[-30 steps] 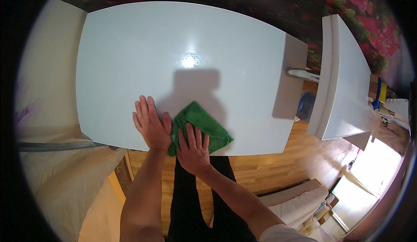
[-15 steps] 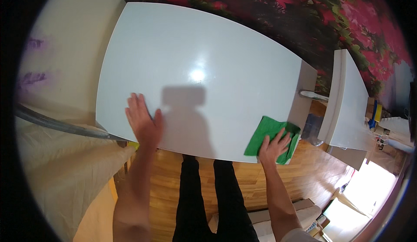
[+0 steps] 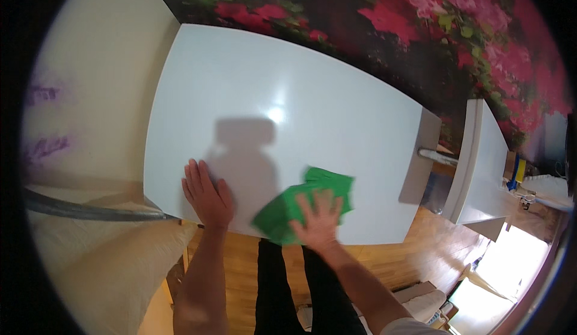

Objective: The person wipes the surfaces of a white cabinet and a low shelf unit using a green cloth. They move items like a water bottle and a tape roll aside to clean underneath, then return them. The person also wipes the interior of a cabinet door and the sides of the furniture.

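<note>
A large white table [image 3: 288, 94] with a glossy top fills the middle of the view; everything else is placed against it. A bright light spot and the dark shadow of the person's head and shoulders lie on its surface, towards its near edge. Behind the table's far edge runs a wall covering [image 3: 433, 28] of red and pink flowers with green leaves. To the table's left stands a pale cream wall [image 3: 90, 94], and below that, off the table's near-left corner, a beige cushion or bedding [image 3: 102, 269] with a grey bar crossing above it. To the table's right, just past its grey end panel, stands a second white surface [image 3: 481, 160], tilted in the fisheye view, with small yellow and blue objects beyond it, too small to tell. Under the table's near edge shows wooden floor [image 3: 421, 251] and the person's dark trousers [image 3: 288, 299].

On the table's near edge, right of centre, lies a green cloth [image 3: 282, 212], crumpled and blurred. The right hand [image 3: 318, 218] rests flat on top of the cloth, fingers spread apart and pressing it to the tabletop, not curled round it. The left hand [image 3: 207, 193] lies palm down on the bare tabletop at the near edge, left of the cloth and apart from it, fingers straight and close together, holding nothing.
</note>
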